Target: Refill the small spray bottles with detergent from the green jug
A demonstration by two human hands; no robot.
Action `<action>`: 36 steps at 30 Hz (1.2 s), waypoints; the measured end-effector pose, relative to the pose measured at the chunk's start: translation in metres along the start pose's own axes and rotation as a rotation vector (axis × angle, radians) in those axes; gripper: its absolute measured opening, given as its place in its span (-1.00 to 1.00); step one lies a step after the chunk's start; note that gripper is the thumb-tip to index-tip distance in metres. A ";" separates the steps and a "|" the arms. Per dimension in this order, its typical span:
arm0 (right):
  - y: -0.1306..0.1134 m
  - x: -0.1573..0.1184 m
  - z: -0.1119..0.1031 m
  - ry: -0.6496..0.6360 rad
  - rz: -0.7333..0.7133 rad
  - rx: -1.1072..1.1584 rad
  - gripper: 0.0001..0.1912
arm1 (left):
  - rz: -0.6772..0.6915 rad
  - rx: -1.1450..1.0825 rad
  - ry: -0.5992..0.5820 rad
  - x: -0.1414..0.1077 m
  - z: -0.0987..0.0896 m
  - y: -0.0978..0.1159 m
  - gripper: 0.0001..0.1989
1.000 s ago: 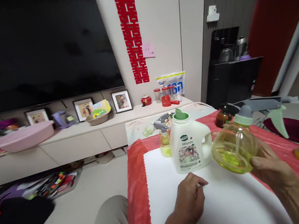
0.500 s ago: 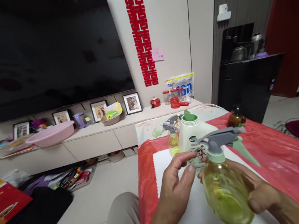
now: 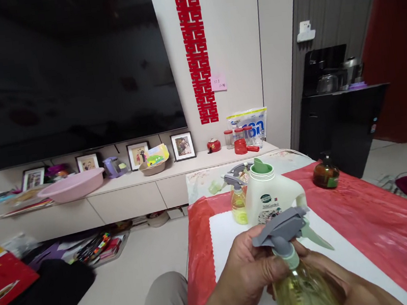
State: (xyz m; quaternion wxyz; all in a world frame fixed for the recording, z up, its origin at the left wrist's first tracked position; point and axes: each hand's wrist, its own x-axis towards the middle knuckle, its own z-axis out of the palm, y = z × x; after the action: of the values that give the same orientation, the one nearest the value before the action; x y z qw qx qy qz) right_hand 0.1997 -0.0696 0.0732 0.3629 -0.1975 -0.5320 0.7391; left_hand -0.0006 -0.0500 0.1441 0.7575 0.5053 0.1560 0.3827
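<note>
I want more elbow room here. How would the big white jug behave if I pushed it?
The white jug would probably keep its shape: its walls and handle look like moulded plastic. Pushed high up, it might tip, as it stands tall. A knock could spill any liquid, since no cap covers the green spout.

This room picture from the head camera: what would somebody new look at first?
Probably the huge black screen at the upper left, with bright red cut-out decorations running down the wall beside it. Next might come the shiny red cover at the lower right, and the hands, left and right, around a yellow-green spray bottle at the bottom.
</note>
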 end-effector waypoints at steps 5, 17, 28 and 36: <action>-0.022 0.007 0.016 -0.010 0.050 -0.005 0.20 | 0.071 0.023 0.189 0.004 0.006 -0.003 -0.41; -0.020 -0.005 0.004 0.112 0.004 -0.191 0.23 | 0.139 0.166 0.076 -0.001 -0.003 -0.005 -0.49; -0.025 -0.023 -0.018 0.289 0.229 -0.684 0.23 | 0.514 -0.238 0.456 0.000 0.007 0.016 -0.59; -0.052 -0.051 -0.055 0.447 0.081 -0.741 0.10 | 0.555 -0.503 0.624 0.011 -0.028 0.026 -0.64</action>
State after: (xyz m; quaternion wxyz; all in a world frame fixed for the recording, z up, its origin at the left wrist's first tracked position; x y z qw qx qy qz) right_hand 0.2874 -0.0636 0.0969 0.3443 -0.4902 -0.6616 0.4510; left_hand -0.0224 -0.0186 0.1567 0.6425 0.1901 0.1376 0.7295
